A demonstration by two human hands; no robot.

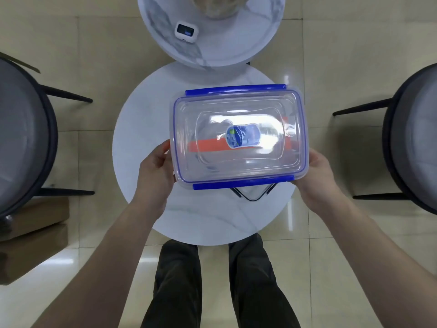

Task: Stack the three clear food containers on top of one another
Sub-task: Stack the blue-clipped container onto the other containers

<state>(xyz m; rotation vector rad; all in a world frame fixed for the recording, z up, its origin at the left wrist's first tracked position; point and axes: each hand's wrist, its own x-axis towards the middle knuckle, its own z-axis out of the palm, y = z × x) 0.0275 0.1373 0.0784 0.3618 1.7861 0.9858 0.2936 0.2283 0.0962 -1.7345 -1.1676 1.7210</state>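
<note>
Gripping the short ends, the left hand point(157, 172) and right hand point(318, 175) held a clear container point(238, 136) with blue clips above the round white table point(201, 216). Through it showed another container with an orange clip point(205, 146), apparently resting beneath. It looked light, rigid and slick, best held by the rim at both ends.

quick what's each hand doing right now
Left hand: closed on the left end of the blue-clipped clear container.
Right hand: closed on its right end.
</note>
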